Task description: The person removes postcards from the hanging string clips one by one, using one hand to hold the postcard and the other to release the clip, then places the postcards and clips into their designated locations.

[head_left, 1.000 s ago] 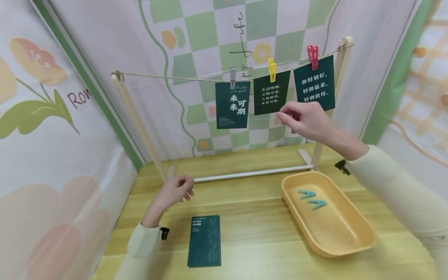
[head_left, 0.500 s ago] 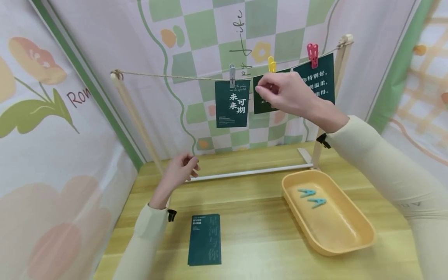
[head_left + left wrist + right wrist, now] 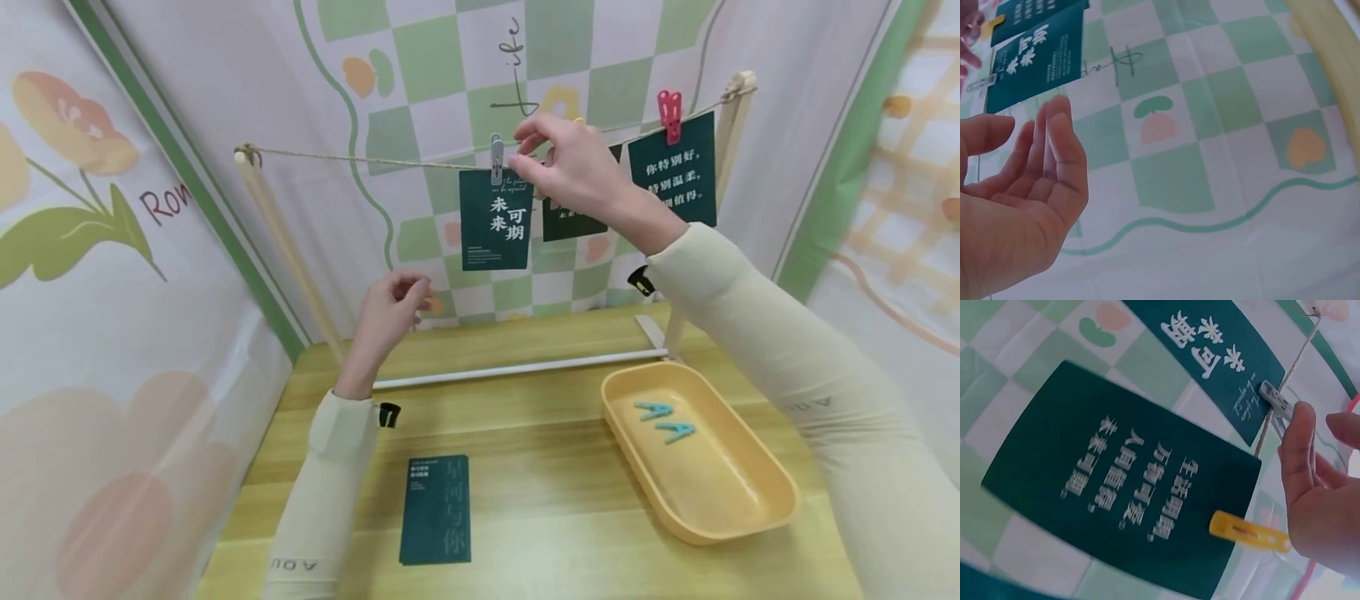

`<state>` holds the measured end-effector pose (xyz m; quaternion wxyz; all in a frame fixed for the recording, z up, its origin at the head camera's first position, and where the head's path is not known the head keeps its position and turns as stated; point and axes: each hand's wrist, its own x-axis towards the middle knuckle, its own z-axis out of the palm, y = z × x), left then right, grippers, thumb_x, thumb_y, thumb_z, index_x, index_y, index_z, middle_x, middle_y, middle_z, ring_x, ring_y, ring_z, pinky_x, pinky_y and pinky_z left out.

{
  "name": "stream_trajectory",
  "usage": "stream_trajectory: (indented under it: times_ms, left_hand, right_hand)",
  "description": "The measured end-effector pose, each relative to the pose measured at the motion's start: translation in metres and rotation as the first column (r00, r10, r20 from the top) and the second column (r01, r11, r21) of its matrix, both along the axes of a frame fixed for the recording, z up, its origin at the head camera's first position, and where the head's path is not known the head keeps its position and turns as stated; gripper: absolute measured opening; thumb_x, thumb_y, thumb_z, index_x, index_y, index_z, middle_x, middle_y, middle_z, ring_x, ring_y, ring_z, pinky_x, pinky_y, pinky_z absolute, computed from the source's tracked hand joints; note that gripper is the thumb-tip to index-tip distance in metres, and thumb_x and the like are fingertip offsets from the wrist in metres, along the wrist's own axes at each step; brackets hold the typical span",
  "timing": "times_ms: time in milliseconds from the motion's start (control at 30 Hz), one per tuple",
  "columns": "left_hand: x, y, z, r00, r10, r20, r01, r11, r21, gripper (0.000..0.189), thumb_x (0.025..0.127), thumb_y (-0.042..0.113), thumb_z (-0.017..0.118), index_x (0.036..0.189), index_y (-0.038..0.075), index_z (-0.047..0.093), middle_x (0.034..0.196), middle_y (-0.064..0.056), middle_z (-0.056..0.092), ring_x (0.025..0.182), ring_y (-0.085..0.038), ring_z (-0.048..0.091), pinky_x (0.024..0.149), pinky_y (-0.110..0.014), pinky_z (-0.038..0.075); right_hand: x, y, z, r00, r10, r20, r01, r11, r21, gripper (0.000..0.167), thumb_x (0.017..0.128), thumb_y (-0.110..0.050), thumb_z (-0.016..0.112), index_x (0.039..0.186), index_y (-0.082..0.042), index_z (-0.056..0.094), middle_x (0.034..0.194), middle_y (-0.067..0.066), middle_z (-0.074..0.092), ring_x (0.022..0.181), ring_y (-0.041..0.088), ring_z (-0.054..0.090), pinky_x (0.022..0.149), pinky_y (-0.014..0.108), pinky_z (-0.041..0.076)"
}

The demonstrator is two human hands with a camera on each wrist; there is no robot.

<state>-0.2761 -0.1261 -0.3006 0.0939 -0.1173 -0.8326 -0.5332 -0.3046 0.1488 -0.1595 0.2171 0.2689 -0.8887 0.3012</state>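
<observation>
My right hand (image 3: 573, 171) is up at the twine (image 3: 360, 158), its thumb and forefinger parted beside a grey clothespin (image 3: 497, 158). That clothespin clips a dark green card (image 3: 495, 242) with white writing. Behind the hand, a yellow clothespin (image 3: 1250, 532) holds a second green card (image 3: 1116, 481); the hand partly covers both in the head view. A red clothespin (image 3: 670, 117) fastens a third card (image 3: 675, 167) at the right. My left hand (image 3: 390, 317) hovers below and left of the hanging cards, fingers loosely bent, nothing in it.
A wooden frame with a right post (image 3: 731, 125) and a left post (image 3: 281, 242) carries the twine; a white rod (image 3: 517, 371) joins their feet. On the table lies a stack of green cards (image 3: 435, 508). A yellow tray (image 3: 701, 537) contains two blue clothespins (image 3: 675, 431).
My right hand has moved left along the twine, from the middle card to the grey clothespin. My left hand has risen from near the rod. The hanging cards stay in place.
</observation>
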Motion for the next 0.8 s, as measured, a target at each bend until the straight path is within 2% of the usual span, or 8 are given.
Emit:
stream_trajectory:
  times_ms: [67,200,333,567,800]
  left_hand:
    - [-0.003,0.007,0.004,1.0,0.008,-0.019,-0.008,1.0,0.006,0.026,0.101,0.026,0.055,0.118,0.008,0.063,0.11,-0.013,0.069,0.091,-0.024,0.068,0.075,-0.039,0.059]
    - [-0.006,0.023,0.007,1.0,0.021,-0.013,-0.02,0.999,0.036,0.029,0.1,0.025,0.057,0.123,0.007,0.062,0.114,-0.013,0.068,0.094,-0.022,0.067,0.074,-0.029,0.059]
    - [-0.011,0.036,0.009,0.998,0.054,-0.027,-0.052,0.997,0.064,0.031,0.099,0.024,0.058,0.125,0.008,0.062,0.115,-0.012,0.067,0.099,-0.022,0.065,0.075,-0.028,0.058]
    - [-0.024,0.051,0.013,0.999,0.04,-0.031,-0.038,0.998,0.045,0.043,0.098,0.024,0.06,0.138,0.011,0.052,0.138,-0.013,0.056,0.122,-0.027,0.058,0.099,-0.038,0.052]
    - [-0.032,0.058,0.011,0.997,0.056,-0.061,-0.051,0.996,0.077,0.042,0.098,0.018,0.058,0.138,0.006,0.051,0.138,-0.017,0.056,0.123,-0.032,0.058,0.102,-0.04,0.05]
  right_hand:
    - [-0.002,-0.002,0.003,0.998,-0.003,0.067,0.005,0.999,-0.032,0.047,0.098,-0.037,0.056,0.135,-0.008,0.052,0.126,0.009,0.064,0.057,0.014,0.063,0.051,0.023,0.052]
    - [-0.009,-0.005,0.006,0.984,0.004,0.18,0.012,0.996,-0.09,0.058,0.097,-0.044,0.058,0.141,-0.009,0.046,0.132,0.011,0.06,0.062,0.022,0.066,0.055,0.031,0.057]
    - [-0.016,-0.007,0.008,0.97,0.017,0.243,0.014,0.992,-0.128,0.063,0.096,-0.047,0.058,0.143,-0.008,0.043,0.134,0.013,0.058,0.06,0.019,0.065,0.059,0.034,0.059]
    - [-0.024,-0.01,0.009,0.957,0.064,0.283,-0.009,0.981,-0.193,0.064,0.096,-0.045,0.058,0.144,-0.005,0.043,0.124,0.013,0.061,0.053,0.016,0.063,0.053,0.031,0.057]
    - [-0.027,-0.017,0.008,0.953,0.102,0.286,-0.038,0.974,-0.222,0.053,0.1,-0.04,0.054,0.139,-0.006,0.051,0.117,0.012,0.064,0.054,0.019,0.064,0.049,0.029,0.055]
